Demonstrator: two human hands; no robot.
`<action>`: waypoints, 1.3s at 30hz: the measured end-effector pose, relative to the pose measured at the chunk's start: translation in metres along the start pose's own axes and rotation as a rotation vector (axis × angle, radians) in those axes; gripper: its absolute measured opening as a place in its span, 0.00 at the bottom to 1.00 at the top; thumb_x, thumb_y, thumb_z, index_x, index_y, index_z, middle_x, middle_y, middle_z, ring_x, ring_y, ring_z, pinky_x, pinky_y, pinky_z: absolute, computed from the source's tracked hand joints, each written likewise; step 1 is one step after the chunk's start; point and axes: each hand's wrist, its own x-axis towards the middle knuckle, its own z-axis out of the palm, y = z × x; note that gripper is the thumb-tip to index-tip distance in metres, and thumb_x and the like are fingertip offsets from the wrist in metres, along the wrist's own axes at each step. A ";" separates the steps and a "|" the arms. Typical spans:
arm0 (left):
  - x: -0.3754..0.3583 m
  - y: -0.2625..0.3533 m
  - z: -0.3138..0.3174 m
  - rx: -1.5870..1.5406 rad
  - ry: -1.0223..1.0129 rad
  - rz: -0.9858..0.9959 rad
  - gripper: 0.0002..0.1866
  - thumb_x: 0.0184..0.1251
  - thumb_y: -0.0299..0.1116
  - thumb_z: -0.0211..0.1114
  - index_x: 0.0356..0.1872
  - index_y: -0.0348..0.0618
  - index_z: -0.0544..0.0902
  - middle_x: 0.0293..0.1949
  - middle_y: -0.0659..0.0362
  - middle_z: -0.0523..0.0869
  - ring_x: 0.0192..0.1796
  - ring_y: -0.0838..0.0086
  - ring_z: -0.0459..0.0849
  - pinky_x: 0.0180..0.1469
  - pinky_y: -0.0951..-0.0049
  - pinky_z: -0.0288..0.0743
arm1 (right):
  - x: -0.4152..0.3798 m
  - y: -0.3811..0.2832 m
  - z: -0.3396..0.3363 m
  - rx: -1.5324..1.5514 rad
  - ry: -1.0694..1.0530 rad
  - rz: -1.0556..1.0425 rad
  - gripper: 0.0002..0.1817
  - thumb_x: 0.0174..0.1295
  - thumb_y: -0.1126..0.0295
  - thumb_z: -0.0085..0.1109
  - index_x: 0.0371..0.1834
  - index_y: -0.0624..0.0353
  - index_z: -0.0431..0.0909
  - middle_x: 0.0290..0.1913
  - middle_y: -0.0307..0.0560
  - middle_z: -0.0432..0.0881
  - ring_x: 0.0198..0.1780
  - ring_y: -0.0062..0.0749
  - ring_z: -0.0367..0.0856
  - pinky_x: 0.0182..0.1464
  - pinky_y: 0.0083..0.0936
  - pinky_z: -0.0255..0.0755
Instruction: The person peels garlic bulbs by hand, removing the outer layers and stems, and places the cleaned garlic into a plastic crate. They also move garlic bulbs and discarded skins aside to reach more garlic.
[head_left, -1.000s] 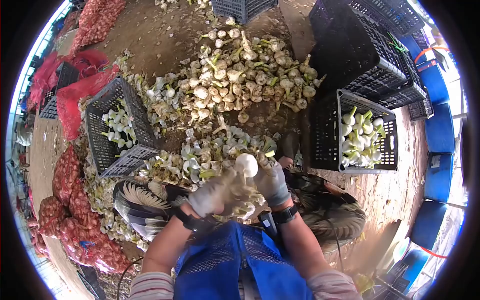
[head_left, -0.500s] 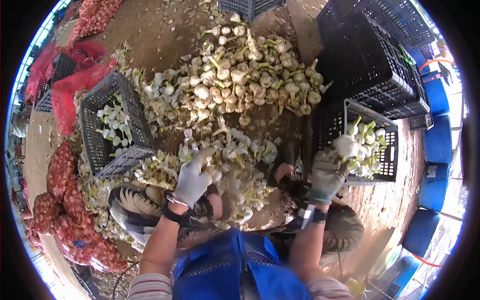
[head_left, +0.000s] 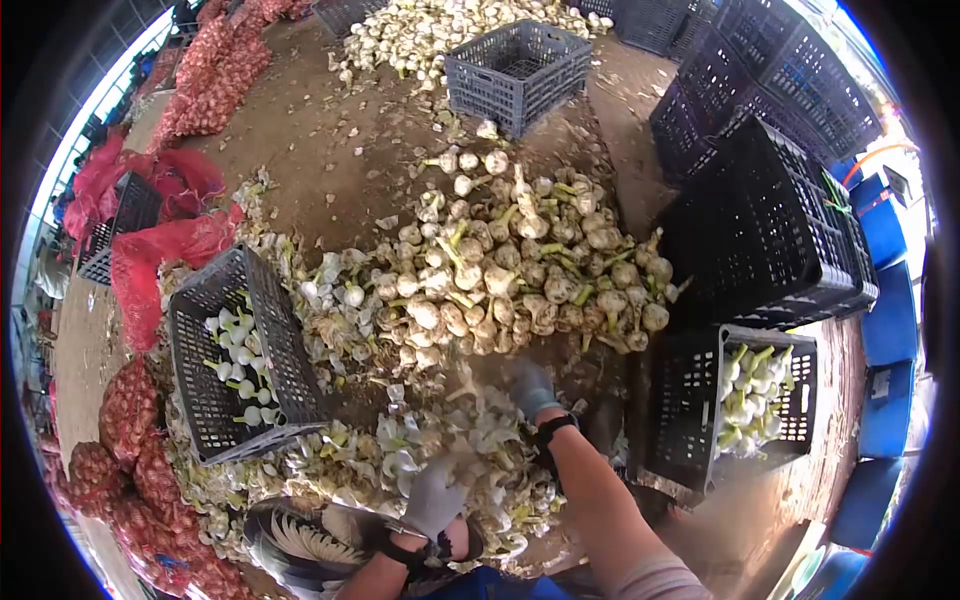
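Note:
My left hand [head_left: 437, 498], in a pale work glove, is low over a litter of peeled garlic skins [head_left: 400, 440], close to my knee. Its fingers are smeared and whatever they hold does not show. My right hand [head_left: 533, 390], gloved too, reaches forward to the near edge of a heap of untrimmed garlic bulbs [head_left: 540, 270]. Motion blurs its fingers, so its grip cannot be made out. Cleaned white garlic bulbs [head_left: 755, 395] lie in the black crate [head_left: 685, 400] at my right. More clean bulbs [head_left: 240, 360] lie in the crate [head_left: 285, 350] at my left.
Stacked black crates [head_left: 760, 220] stand at the right, beside blue bins [head_left: 885, 390]. Another crate [head_left: 520, 85] is beyond the heap, before a second garlic pile [head_left: 420, 35]. Red net sacks [head_left: 150, 480] line the left side, with loose red netting [head_left: 140, 270].
My right hand has left the right crate, where it had a garlic bulb, and moved forward and left to the heap. My left hand sits lower in view. The view has tilted up.

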 end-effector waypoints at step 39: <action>-0.083 0.051 0.001 -0.631 -0.178 0.233 0.27 0.68 0.35 0.68 0.65 0.40 0.72 0.44 0.59 0.82 0.44 0.72 0.82 0.51 0.72 0.77 | -0.262 -0.120 -0.118 1.257 -0.202 0.047 0.14 0.63 0.82 0.60 0.52 0.68 0.82 0.47 0.40 0.86 0.48 0.19 0.81 0.49 0.21 0.77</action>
